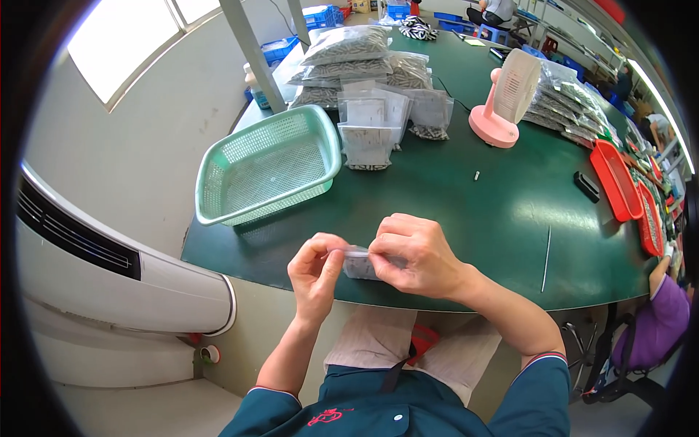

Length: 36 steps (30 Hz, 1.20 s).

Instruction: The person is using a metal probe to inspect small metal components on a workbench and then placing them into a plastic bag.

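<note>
Between my two hands is a small clear plastic bag (358, 267), held by its top edge just over the near edge of the green table (451, 197). My left hand (316, 271) pinches the bag's left top corner between thumb and fingers. My right hand (413, 255) grips the same edge farther right, its fingers curled in. Part of the bag is hidden behind the right hand, and its contents are hard to make out. Beyond my hands stand several clear bags (368, 146) with printed slips and small grey parts at the bottom.
A mint-green basket (320, 186) stands at the left. Large bags of grey parts (346, 45) are piled behind it. A pink fan (495, 131), a black object (586, 187), a thin rod (547, 258) and red trays (615, 182) lie rightward. A person in purple (666, 320) sits at right.
</note>
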### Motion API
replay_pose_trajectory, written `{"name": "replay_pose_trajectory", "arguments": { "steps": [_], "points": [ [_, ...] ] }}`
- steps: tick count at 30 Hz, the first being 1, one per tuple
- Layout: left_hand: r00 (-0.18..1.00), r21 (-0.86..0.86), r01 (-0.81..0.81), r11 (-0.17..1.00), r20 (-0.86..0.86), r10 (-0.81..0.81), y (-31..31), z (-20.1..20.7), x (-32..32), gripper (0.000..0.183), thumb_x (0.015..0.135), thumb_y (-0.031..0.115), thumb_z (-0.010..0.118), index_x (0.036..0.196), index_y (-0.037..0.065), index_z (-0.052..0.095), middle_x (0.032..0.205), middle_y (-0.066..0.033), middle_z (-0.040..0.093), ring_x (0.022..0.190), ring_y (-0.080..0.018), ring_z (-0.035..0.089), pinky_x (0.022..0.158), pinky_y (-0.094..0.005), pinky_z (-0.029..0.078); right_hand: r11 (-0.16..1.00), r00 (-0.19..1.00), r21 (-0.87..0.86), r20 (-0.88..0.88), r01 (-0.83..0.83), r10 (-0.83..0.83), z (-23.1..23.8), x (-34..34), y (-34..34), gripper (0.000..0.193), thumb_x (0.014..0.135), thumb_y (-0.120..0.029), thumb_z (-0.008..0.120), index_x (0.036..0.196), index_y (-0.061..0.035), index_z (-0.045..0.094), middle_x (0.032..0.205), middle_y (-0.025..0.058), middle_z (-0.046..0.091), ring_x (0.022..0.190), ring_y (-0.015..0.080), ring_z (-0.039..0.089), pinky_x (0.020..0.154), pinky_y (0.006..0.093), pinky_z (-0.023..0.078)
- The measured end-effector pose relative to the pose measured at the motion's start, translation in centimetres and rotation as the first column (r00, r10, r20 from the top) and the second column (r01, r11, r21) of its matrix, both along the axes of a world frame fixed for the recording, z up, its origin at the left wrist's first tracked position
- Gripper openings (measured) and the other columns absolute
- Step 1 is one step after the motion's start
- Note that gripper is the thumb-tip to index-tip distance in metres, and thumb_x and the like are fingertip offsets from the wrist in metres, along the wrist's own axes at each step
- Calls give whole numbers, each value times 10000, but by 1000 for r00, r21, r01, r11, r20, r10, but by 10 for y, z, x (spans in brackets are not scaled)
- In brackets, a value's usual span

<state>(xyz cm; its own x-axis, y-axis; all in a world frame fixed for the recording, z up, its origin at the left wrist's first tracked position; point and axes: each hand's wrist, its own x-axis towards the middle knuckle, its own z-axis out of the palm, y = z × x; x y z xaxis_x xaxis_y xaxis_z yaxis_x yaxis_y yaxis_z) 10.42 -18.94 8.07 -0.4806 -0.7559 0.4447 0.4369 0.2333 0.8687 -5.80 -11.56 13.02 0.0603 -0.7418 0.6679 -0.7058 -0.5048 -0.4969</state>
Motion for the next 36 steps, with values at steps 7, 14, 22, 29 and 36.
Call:
{"name": "replay_pose_trajectory", "arguments": {
  "steps": [7, 14, 22, 29, 36],
  "points": [
    [993, -120, -90, 989, 59, 98, 3, -2, 2, 40, 857, 8, 570, 836, -14, 543, 836, -85, 577, 766, -125, 531, 687, -227, 418, 999, 994, 28, -105, 17, -14, 4, 2, 3, 82, 658, -58, 604, 636, -42, 526, 641, 66, 499, 601, 235, 505, 515, 343, 416],
    [988, -183, -124, 975, 63, 138, 13, 3, -3, 51, 827, -13, 590, 822, -14, 539, 829, -107, 586, 755, -160, 545, 691, -252, 431, 998, 965, 60, -263, 2, 13, 12, 5, 3, 110, 671, -118, 602, 652, -49, 518, 676, 49, 509, 686, 208, 516, 552, 325, 419],
    [991, -382, -62, 922, 85, 102, 9, 0, 0, 89, 772, -35, 614, 818, -8, 543, 781, -106, 611, 739, -199, 576, 792, -329, 436, 998, 981, -12, -186, -62, 59, 4, 8, 6, 132, 656, -81, 629, 640, -46, 503, 632, 54, 476, 611, 224, 490, 516, 334, 411],
    [986, -353, -103, 930, 85, 141, 10, -1, -2, 66, 805, 3, 605, 797, 12, 540, 761, -104, 620, 731, -199, 588, 832, -354, 416, 993, 981, 117, -191, 0, 22, 2, -2, 17, 127, 683, -100, 638, 686, -36, 528, 679, 70, 514, 672, 235, 525, 591, 328, 444],
    [992, -277, -109, 955, 38, 124, 12, -4, -5, 77, 823, 16, 599, 788, 7, 532, 775, -108, 609, 740, -198, 575, 767, -326, 423, 996, 996, 86, -86, -28, 36, 1, -11, 21, 160, 701, -90, 683, 719, -39, 533, 644, 69, 490, 639, 246, 504, 544, 343, 418]
  ]
}}
